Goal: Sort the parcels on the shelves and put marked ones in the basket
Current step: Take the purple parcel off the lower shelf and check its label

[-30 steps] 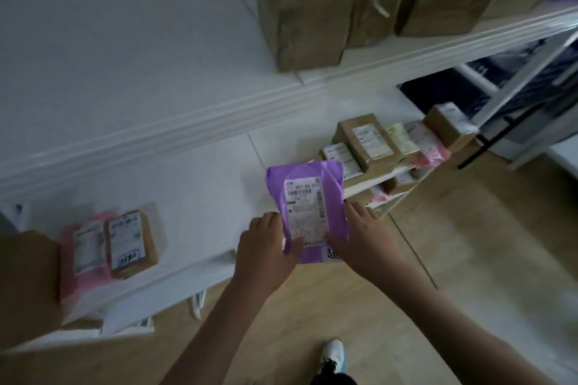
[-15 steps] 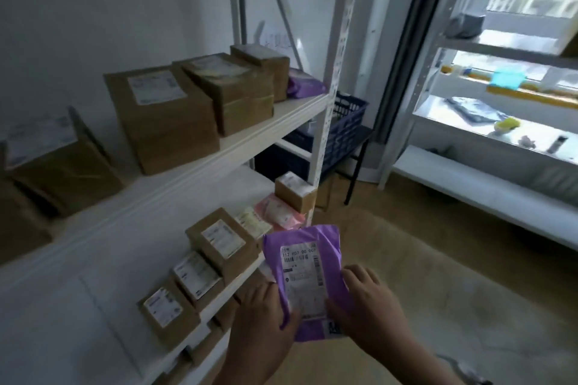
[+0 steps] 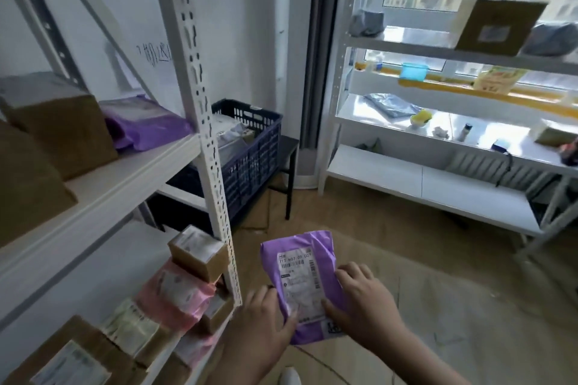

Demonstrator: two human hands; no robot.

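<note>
Holding a purple mailer bag [image 3: 301, 278] label-up over the floor at 6 o'clock, the left hand [image 3: 266, 322] grips its lower left edge with the thumb on the white label, and the right hand [image 3: 364, 306] pinches its right edge, fingers curled over the top. At 10 o'clock from the bag, a dark blue basket [image 3: 250, 159] with parcels inside sits on a black stand behind the white shelf upright [image 3: 200, 109]. At 9 o'clock, a small cardboard box [image 3: 197, 251] and pink mailers [image 3: 175, 297] lie on the lower shelf.
</note>
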